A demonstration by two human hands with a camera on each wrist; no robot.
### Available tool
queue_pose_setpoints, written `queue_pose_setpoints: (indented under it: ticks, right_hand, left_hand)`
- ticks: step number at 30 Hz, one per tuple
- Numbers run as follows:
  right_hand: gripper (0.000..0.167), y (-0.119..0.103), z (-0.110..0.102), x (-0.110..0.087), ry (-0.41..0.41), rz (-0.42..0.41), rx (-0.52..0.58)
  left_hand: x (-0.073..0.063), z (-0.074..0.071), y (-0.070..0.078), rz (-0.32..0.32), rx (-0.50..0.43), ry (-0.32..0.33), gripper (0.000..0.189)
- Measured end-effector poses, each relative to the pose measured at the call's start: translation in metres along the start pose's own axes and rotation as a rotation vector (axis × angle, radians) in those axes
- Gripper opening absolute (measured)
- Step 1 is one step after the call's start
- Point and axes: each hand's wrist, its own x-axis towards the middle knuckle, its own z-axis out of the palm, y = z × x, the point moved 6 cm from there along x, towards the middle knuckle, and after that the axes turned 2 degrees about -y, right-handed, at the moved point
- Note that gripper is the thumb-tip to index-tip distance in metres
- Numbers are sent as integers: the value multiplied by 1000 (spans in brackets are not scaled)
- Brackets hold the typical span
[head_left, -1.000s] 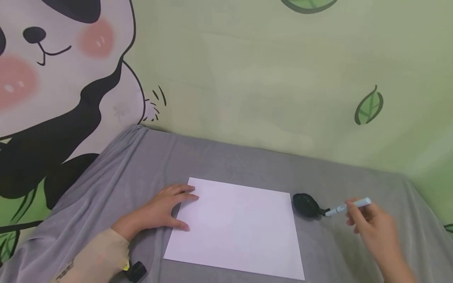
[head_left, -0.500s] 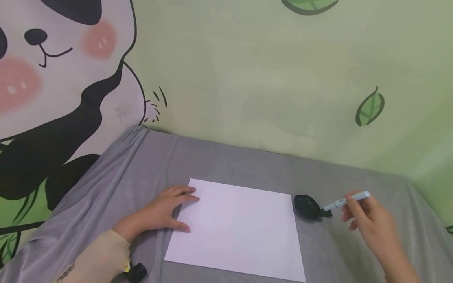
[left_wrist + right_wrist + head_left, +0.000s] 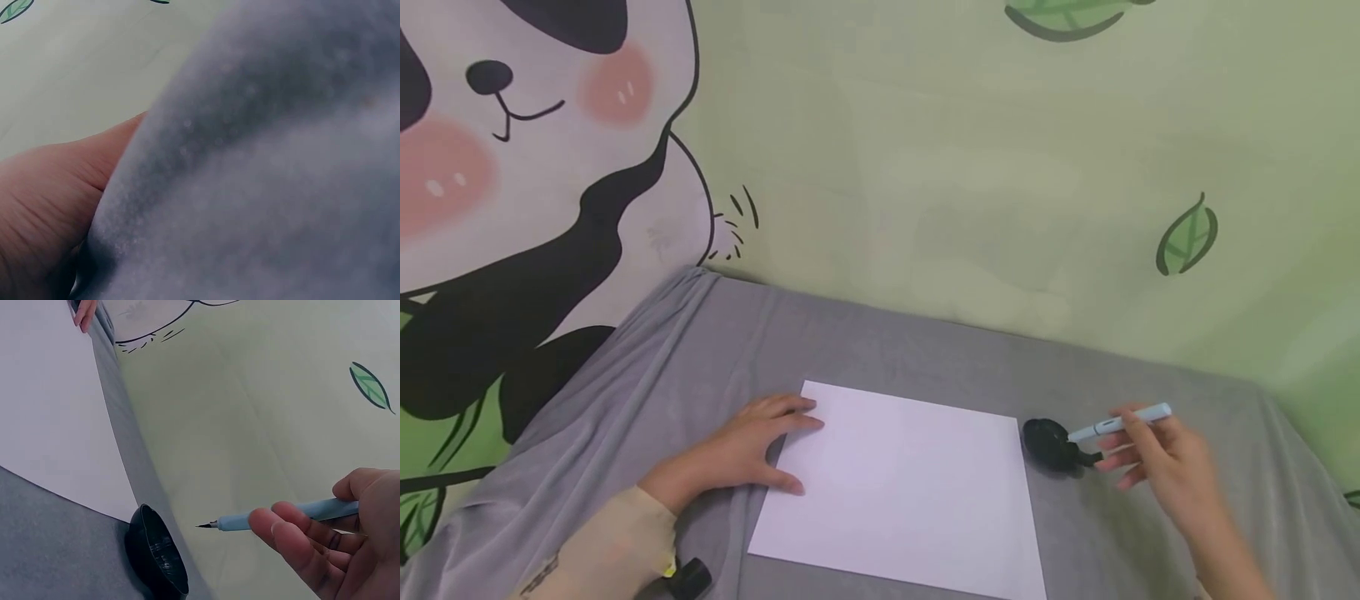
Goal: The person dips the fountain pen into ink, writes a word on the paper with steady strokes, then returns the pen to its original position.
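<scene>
My right hand point(image 3: 1176, 471) pinches a light blue pen point(image 3: 1142, 418) between thumb and fingers. In the right wrist view the pen's dark pointed tip point(image 3: 206, 525) faces left, beside a small black dish point(image 3: 136, 553). The head view has the tip overlapping this dish, which has a short handle on its right side and lies by the paper's right edge. A white sheet of paper point(image 3: 910, 500) lies flat on the grey cloth. My left hand point(image 3: 741, 446) rests on its left edge, fingers spread. Mostly grey cloth point(image 3: 269, 206) fills the left wrist view.
Grey cloth point(image 3: 865, 333) covers the table up to the wall. A black object point(image 3: 691, 577) lies near my left sleeve point(image 3: 613, 542). Behind stands a pale green wall point(image 3: 925, 167) with a panda picture point(image 3: 647, 200) at left and painted leaves.
My right hand has moved left with the pen, bringing its tip from the dish's handle over the dish's bowl. My left hand stays on the paper; the view has shifted slightly.
</scene>
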Motion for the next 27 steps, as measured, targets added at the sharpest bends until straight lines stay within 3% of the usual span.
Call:
queue_pose_setpoints:
  ticks: [8, 16, 23, 27]
  right_hand:
    - [15, 14, 8, 0, -31, 33, 64]
    - [16, 20, 16, 2, -38, 52, 30]
    - [2, 24, 19, 4, 7, 47, 38]
    - [3, 28, 21, 4, 32, 51, 55]
  left_hand:
    - [-1, 1, 1, 7, 16, -5, 76]
    - [0, 0, 1, 5, 12, -3, 76]
    - [0, 0, 1, 9, 14, -2, 76]
    - [0, -1, 2, 9, 14, -2, 76]
